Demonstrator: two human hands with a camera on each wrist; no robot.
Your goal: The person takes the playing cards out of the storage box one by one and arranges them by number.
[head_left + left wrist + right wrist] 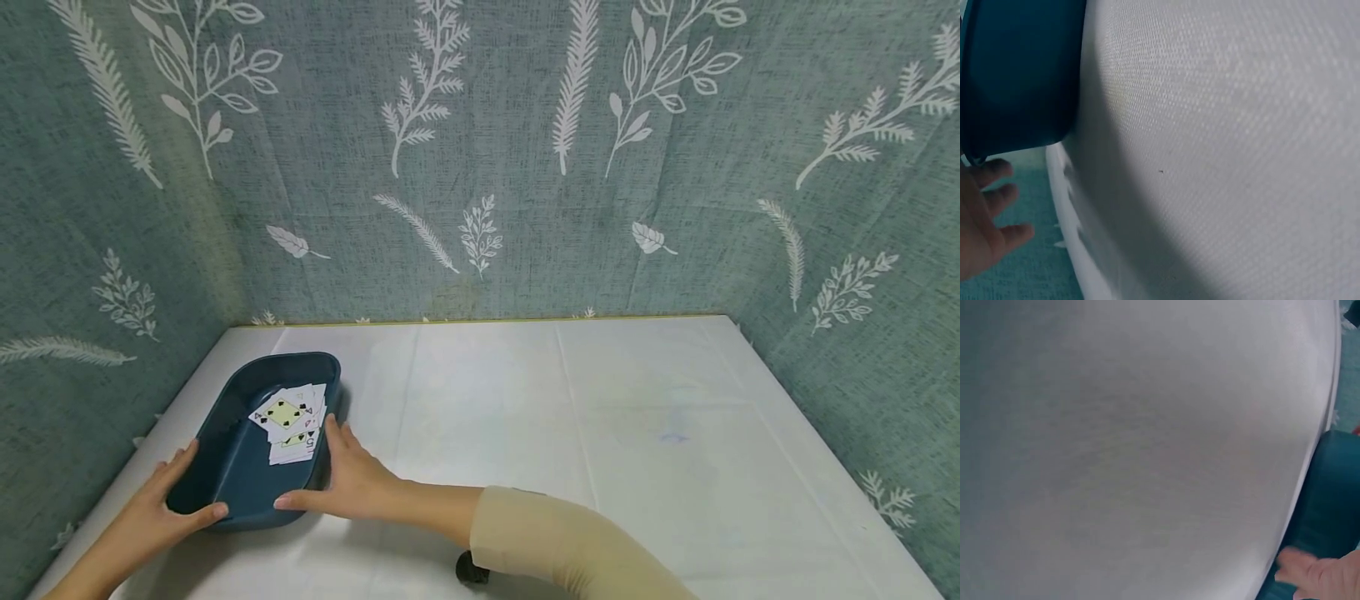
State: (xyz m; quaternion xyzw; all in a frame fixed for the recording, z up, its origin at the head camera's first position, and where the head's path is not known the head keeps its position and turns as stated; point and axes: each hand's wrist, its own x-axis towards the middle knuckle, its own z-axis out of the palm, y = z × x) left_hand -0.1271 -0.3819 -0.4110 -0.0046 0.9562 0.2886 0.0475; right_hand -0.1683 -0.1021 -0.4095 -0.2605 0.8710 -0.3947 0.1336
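A dark blue plastic tub (251, 500) stands at the left of the table. Inside it lies a loose pile of playing cards (288, 421), face up, black pips showing. My left hand (168, 500) is at the tub's near left corner, thumb over the front rim and fingers along the left side. In the left wrist view, its spread fingers (1000, 199) are beside the tub's rim (979, 159). My right hand (356, 483) spans the near right corner, fingertips at the right rim and thumb towards the front. The right wrist view catches this hand (1325, 575) blurred against the tub wall (1329, 494).
A white cloth (637, 467) covers the table. Grey-green leaf-patterned fabric (510, 150) rises behind and on both sides, close to the tub on the left. A small dark round object (471, 569) is partly hidden by the right sleeve (555, 537).
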